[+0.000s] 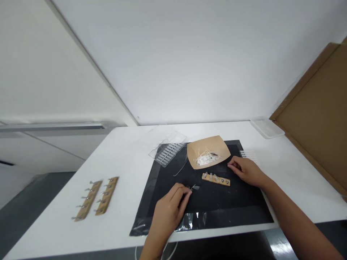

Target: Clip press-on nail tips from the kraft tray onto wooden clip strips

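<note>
My left hand (173, 202) is closed in a pinch, low over the black mat (217, 200). From its fingertips pokes a clear nail tip (196, 187), with a thin pale sliver beside it. My right hand (245, 169) is pinched too, at the mat's right side next to a sheet of white dots (248, 155); what it holds, if anything, is too small to make out. Between the hands lies a wooden strip (216, 179). Clear nail tips stand on its left part, and bare round metal studs show on its right.
A brown paper tray (195, 148) of white scraps sits behind the strip. Left of it are a clear nail-tip case (169, 153) and a thin curved strand (180, 169). Two wooden racks (88, 201) with upright pieces stand at left. A plastic lid (267, 128) and cardboard (317, 108) are at right.
</note>
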A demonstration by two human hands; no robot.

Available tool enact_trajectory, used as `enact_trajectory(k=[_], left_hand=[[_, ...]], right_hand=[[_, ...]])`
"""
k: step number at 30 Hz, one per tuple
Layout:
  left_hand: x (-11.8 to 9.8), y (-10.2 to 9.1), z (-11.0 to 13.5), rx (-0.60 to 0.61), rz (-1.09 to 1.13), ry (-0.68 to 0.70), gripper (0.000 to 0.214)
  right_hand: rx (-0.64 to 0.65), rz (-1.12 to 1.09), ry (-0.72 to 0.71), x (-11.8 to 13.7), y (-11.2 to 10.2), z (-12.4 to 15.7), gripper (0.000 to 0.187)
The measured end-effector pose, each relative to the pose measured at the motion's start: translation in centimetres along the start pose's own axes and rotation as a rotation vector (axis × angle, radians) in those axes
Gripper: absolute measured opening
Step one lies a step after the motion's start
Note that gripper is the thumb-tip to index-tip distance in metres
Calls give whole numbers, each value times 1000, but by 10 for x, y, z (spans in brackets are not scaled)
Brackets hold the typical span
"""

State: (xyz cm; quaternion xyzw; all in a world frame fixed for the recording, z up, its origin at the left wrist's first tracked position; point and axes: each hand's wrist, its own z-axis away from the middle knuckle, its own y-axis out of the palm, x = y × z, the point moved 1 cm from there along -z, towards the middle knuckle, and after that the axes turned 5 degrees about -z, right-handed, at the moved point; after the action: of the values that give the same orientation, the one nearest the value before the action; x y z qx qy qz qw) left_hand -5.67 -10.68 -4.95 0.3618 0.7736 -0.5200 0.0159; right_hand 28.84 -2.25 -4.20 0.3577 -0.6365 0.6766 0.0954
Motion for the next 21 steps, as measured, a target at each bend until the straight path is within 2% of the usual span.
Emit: enact_trajectory(k=[4, 8, 11, 14, 17, 19, 21], left_hand=[[-3, 2, 1, -17, -14, 10, 8], [-22, -5, -12, -42, 21, 66, 6], [-36, -19, -45, -84, 1, 207, 9], [-37, -24, -89, -129, -10, 254, 6], [-29, -8, -121, -167, 62, 198, 5], [-25, 9, -127, -205, 96, 155, 5], [-25, 23, -123, -144, 106, 179, 6]], right_hand=[[-9, -6, -6, -1, 0, 0, 14], [-14, -12, -11, -4, 3, 0, 13], [-24, -13, -11, -4, 3, 0, 14], [-49, -9, -11, -2, 2, -1, 17], [-94, -3, -11, 0, 0, -2, 19], [-133, 1, -6, 0, -2, -2, 19], [-169, 4, -2, 2, -3, -1, 19]])
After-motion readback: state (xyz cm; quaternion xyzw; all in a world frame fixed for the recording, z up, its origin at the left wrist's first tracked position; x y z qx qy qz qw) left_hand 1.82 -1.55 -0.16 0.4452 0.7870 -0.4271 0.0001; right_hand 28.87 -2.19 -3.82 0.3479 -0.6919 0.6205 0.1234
